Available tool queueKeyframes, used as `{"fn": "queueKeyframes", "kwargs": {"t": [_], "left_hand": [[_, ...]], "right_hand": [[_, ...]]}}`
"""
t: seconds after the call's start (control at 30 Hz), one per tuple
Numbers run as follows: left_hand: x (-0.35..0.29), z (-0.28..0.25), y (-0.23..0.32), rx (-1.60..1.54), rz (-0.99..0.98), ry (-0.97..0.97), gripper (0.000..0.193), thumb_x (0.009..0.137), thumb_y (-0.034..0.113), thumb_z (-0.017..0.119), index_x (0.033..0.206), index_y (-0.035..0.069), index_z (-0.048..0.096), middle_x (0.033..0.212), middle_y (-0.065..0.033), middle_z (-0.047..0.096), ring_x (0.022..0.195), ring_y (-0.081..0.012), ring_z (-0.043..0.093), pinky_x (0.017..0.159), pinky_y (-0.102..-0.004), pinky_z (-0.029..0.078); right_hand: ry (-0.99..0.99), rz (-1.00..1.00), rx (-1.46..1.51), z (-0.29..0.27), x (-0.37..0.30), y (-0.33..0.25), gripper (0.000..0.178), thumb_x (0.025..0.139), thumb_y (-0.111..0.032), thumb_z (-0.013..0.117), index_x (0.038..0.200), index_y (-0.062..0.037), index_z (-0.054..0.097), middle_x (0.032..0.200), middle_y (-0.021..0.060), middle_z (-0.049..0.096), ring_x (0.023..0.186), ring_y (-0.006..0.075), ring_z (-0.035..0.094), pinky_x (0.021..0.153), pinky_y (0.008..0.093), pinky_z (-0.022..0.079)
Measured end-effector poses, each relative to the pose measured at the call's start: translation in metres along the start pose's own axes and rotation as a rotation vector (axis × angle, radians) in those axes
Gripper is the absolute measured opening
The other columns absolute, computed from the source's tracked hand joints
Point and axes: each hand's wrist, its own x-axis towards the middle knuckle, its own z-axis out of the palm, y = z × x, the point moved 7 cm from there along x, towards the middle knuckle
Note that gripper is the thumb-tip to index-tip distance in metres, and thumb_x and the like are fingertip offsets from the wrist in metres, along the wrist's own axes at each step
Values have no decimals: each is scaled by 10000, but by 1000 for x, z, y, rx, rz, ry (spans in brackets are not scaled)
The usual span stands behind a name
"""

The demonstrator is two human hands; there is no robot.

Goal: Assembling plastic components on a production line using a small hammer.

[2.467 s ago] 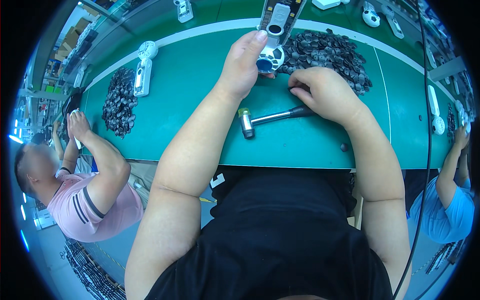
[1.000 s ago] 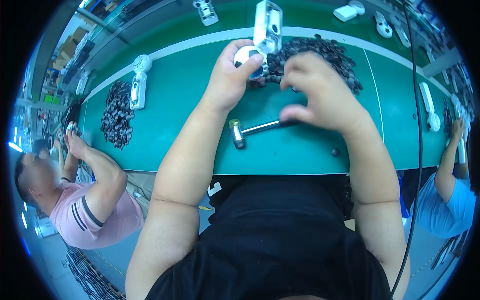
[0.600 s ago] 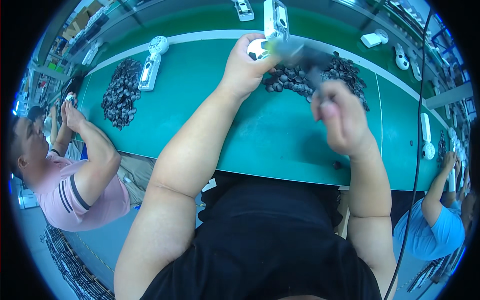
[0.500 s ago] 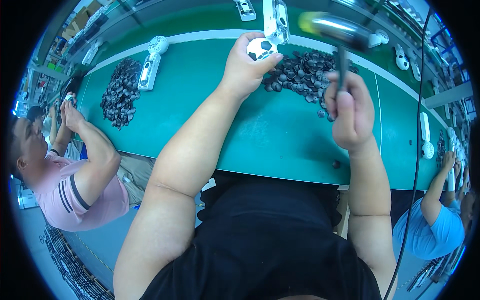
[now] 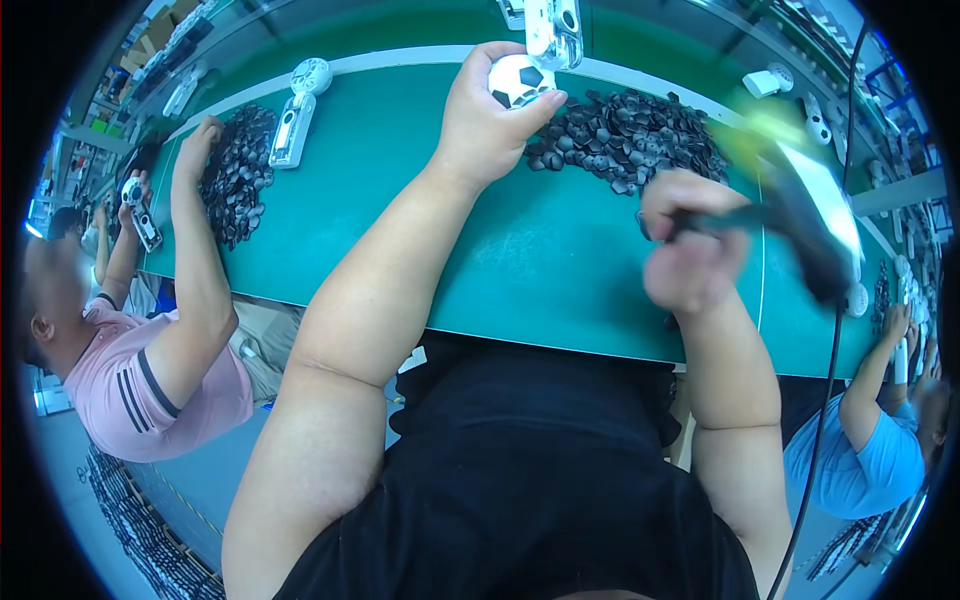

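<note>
My left hand (image 5: 478,125) grips the round end of a white plastic device (image 5: 553,38), a football-patterned ball (image 5: 509,72) with black pentagon patches. The thumb presses along the ball's near side, and the long white body rises away from me. My right hand (image 5: 695,240) is closed round the dark handle of a mallet (image 5: 815,205), raised over the right side of the table. The mallet head is blurred by motion, with one yellow-green end and one black end. Between the hands lies a pile of small black pentagon pieces (image 5: 630,140).
Another white device (image 5: 292,130) lies to the left beside a second black pile (image 5: 235,185). A person in pink (image 5: 160,370) works at the left, one in blue (image 5: 870,460) at the right. A black cable (image 5: 822,420) hangs on the right. More white units (image 5: 768,80) lie beyond the green table (image 5: 540,270).
The mallet has swung right and down, its head turning away from the ball. My left hand and the ball shifted slightly. The person in pink has reached a hand toward the left pile.
</note>
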Motion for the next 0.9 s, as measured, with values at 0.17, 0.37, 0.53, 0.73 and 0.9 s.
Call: {"fn": "queueKeyframes", "kwargs": {"t": [0.17, 0.37, 0.53, 0.73, 0.9], "left_hand": [[-2, -8, 3, 12, 46, 10, 571, 851, 89, 820, 1307, 15, 485, 1050, -93, 670, 893, -165, 670, 767, -303, 571], [8, -14, -10, -265, -184, 122, 511, 906, 121, 766, 1323, 32, 483, 1082, -94, 660, 919, -180, 663, 775, -332, 572], [13, -27, -39, -430, -276, 223, 391, 977, 154, 682, 1313, 46, 515, 1125, -84, 644, 981, -195, 647, 804, -395, 566], [104, -45, -65, 174, -330, 247, 367, 979, 184, 674, 1279, 26, 535, 1150, -97, 640, 975, -184, 653, 797, -385, 574], [206, -109, -98, 1218, -66, 21, 606, 927, 311, 709, 1426, 34, 506, 1398, -219, 537, 1262, -365, 553, 1031, -474, 496]], "right_hand": [[-137, 231, -329, 3, 8, 16, 239, 1032, -243, 517, 1072, -16, 580, 808, 188, 610, 701, 381, 614, 662, 430, 482], [-144, 48, -303, -5, 13, 10, 236, 1008, -266, 543, 1032, -47, 628, 688, 122, 563, 594, 338, 569, 603, 436, 456], [-851, 192, -653, 31, -20, 38, 247, 959, -346, 621, 1009, -108, 665, 807, 154, 696, 806, 388, 696, 702, 523, 544], [-815, 199, -615, 21, -32, 51, 266, 953, -357, 631, 1010, -103, 685, 823, 139, 715, 820, 368, 710, 713, 506, 561], [-780, 126, -617, 27, -21, 47, 266, 936, -348, 659, 996, -91, 694, 829, 129, 722, 833, 350, 720, 715, 496, 568]]}}
